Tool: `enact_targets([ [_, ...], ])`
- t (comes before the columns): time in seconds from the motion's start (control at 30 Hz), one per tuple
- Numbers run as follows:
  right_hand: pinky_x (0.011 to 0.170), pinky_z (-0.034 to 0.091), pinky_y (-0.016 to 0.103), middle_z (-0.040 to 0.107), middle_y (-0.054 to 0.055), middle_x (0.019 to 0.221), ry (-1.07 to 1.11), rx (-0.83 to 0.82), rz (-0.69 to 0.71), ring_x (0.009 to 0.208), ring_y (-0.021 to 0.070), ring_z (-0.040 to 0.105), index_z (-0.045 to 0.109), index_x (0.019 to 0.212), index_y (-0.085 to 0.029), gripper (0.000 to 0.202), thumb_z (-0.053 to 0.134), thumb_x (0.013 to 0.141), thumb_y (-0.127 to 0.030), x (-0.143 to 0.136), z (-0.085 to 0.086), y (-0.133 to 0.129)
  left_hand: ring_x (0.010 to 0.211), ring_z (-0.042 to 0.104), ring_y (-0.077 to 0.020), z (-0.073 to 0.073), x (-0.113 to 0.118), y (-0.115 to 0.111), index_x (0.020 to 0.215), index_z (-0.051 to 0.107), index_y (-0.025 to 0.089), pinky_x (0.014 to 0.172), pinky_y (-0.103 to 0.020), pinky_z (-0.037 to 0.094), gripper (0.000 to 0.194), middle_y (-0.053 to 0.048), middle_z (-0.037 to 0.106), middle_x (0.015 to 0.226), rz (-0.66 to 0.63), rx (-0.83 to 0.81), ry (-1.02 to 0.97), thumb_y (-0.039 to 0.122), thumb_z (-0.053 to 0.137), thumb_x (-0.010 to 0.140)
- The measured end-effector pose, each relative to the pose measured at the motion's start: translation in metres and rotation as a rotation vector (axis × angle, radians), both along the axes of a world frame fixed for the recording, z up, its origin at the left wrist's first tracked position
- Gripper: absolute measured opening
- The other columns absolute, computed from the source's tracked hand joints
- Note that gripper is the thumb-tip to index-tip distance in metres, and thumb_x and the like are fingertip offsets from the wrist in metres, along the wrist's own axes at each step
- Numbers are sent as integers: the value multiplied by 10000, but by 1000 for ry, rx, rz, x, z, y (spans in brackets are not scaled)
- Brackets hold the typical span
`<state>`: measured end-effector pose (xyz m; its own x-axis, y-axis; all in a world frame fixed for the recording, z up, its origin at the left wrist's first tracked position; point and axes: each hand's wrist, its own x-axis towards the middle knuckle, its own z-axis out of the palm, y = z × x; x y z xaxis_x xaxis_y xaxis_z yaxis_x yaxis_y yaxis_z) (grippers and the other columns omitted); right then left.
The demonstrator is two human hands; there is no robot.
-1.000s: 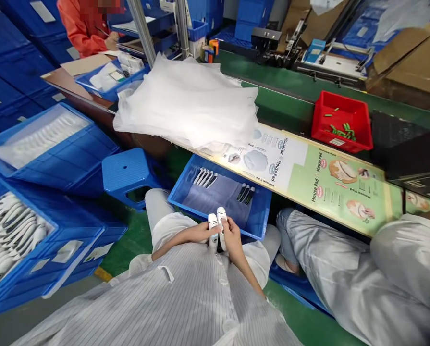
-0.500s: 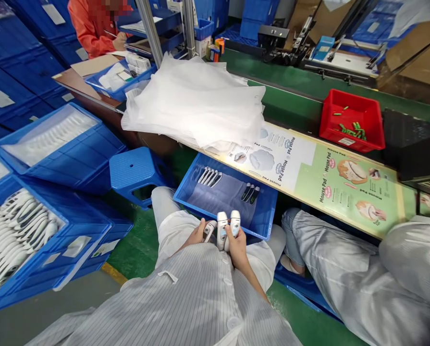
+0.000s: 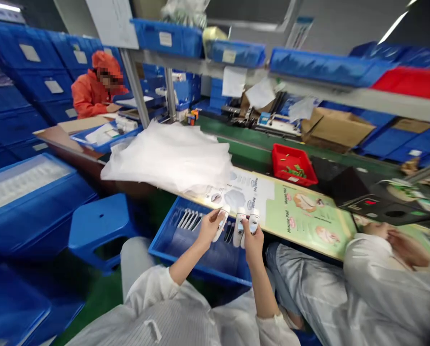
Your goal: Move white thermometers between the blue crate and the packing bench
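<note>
Left hand (image 3: 208,227): our grip is closed around one white handheld device (image 3: 222,223), held tilted with its head pointing to about 1 o'clock. Right hand (image 3: 252,240): our grip is closed around two more white devices (image 3: 246,225), side by side and near upright, heads at 12 o'clock. Each device is a slim, elongated white body with a rounded head; the two on the right show a small coloured patch on the face, too small for us to read. The single device sits just beside the pair, at its 9 o'clock, apart from it.

All three are held above the blue tray (image 3: 186,263) resting on our lap, close to the front edge of the worktop (image 3: 308,226). In the tray, at 10 o'clock from the left hand, lies a row of white pieces (image 3: 188,219).

At 11 o'clock, a heap of white foam sheets (image 3: 171,156) on the worktop. At 1 o'clock, a red bin (image 3: 293,166). At 3 o'clock, a co-worker's striped sleeve (image 3: 376,283).
</note>
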<state>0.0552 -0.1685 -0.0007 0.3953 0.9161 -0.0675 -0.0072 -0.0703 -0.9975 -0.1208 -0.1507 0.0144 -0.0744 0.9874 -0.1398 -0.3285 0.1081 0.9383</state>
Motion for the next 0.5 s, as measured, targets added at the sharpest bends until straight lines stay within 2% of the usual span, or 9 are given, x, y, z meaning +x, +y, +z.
enact_targets([
  [0.07,864,602,348,833,106,1147,-99,69,-62,1031,291,767,777,1268,-154,726,815,821,-725,19,19,55,967,779,-255,13,27,62,1296,831,170,790,-332,639,604,-119,849,1175,-70,166,96,650,823,929],
  [0.13,858,597,363,831,149,1113,-253,51,-127,1015,311,768,769,1200,-119,700,743,856,-729,34,32,102,1060,785,-271,23,53,116,1166,847,148,913,-346,626,454,-140,853,1184,-132,236,245,553,803,964],
  [0.23,884,593,389,830,199,1103,-455,-84,-182,1019,341,779,759,1150,-119,581,624,960,-651,44,39,147,1017,797,-284,27,83,171,1011,833,136,905,-358,606,335,-151,861,1054,-165,208,455,466,779,983],
  [0.3,994,571,455,823,237,1119,-534,-152,-192,1083,385,775,763,1166,-108,536,605,991,-590,44,39,164,929,792,-293,23,93,190,897,804,138,868,-372,595,326,-142,842,919,-140,195,524,454,780,978],
  [0.37,1137,488,554,803,281,1183,-601,-188,-204,1222,442,729,766,1229,-83,549,612,996,-555,43,36,172,910,780,-296,16,96,198,859,776,147,894,-388,584,300,-132,817,867,-80,197,564,424,782,974],
  [0.43,1242,369,618,733,315,1384,-675,-209,-207,1413,480,610,739,1362,-63,605,598,1007,-532,40,34,176,994,768,-297,9,95,200,946,779,150,981,-405,571,235,-142,815,970,-10,211,605,383,773,977],
  [0.5,1302,269,631,536,335,1646,-730,-219,-224,1553,490,459,616,1559,-26,716,547,1033,-507,37,33,178,1113,743,-299,2,93,198,1076,781,153,1080,-419,544,217,-166,795,1153,45,242,636,351,746,995],
])
